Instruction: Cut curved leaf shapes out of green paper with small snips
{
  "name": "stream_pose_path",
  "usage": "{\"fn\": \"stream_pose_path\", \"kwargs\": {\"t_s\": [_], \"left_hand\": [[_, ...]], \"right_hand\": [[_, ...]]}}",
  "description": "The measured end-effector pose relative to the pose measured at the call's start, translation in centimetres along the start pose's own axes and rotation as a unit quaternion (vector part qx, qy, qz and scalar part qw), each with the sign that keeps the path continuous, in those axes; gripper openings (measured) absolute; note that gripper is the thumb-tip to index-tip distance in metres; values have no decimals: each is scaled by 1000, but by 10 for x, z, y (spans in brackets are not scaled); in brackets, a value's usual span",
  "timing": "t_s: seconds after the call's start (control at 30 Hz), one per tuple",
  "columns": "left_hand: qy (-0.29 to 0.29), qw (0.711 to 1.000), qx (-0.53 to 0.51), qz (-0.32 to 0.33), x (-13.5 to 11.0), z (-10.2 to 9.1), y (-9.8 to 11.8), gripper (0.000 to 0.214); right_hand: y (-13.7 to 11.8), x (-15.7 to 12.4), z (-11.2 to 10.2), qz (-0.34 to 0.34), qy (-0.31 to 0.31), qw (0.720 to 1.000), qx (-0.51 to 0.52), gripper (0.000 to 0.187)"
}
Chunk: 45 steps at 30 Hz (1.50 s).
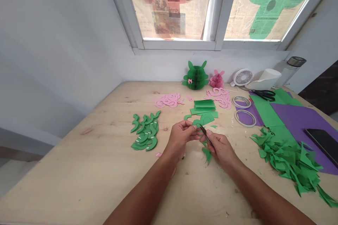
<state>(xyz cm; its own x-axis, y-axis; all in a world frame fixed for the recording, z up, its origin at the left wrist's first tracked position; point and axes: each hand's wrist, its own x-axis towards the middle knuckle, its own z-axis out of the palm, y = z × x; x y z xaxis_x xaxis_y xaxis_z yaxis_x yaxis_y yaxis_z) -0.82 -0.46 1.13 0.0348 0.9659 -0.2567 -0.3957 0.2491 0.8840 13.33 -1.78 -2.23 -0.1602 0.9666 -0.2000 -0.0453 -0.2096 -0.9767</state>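
Green paper scrap; tweezers in right hand, left hand near

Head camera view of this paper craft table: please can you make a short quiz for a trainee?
1. True or false: the right hand holds a slim dark tool.
2. Which colour is the big heap of cut paper scraps? A pink, B green, C purple.
3. Fill the gap: the phone lies on the ____ paper sheet.

Key: 1 true; 2 B; 3 purple.
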Motion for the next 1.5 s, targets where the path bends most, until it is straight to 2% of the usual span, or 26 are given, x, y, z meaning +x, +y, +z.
{"fn": "stream_pose_path", "kwargs": {"t_s": [0.4, 0.67, 1.5], "left_hand": [[0, 1000, -3, -7, 1, -1, -1, 17], [6, 1000, -4, -11, 1, -1, -1, 23], [7, 1000, 4, -12, 2, -1, -3, 17]], "right_hand": [[0, 1, 1, 2, -1, 1000, 3, 50], [1, 1, 1, 8, -1, 1000, -2, 51], [-1, 1, 3, 12, 9, 1000, -16, 51]]}}
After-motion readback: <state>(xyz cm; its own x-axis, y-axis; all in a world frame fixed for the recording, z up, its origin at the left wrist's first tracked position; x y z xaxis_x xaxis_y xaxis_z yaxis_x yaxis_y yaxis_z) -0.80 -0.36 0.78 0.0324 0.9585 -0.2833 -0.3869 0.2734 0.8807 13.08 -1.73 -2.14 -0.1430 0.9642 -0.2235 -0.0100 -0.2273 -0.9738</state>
